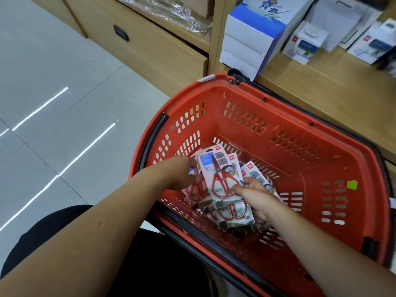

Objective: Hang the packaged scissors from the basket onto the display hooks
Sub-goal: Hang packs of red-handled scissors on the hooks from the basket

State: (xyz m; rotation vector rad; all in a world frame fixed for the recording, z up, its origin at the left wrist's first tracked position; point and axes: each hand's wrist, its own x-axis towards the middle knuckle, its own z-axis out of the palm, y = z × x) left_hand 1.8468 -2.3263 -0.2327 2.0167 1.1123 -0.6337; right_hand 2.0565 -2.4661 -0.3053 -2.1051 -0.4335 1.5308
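Note:
A red plastic basket [300, 133] stands on the floor in front of me. At its bottom lies a heap of several packaged scissors [233, 213] with red handles on grey cards. Both hands reach into it. My right hand [257, 198] pinches the top pack of scissors [216, 174] at its lower right, thumb on the card's face. My left hand [182, 174] is at the left edge of the same pack, its fingertips hidden behind the card. No display hooks are in view.
Wooden shelving rises behind the basket, with a drawer [137, 46] at the left and white and blue boxes [250, 37] on the shelf [321, 86] at the right. Grey floor tiles [53, 103] stretch to the left. My dark-clothed knee [53, 228] is at the lower left.

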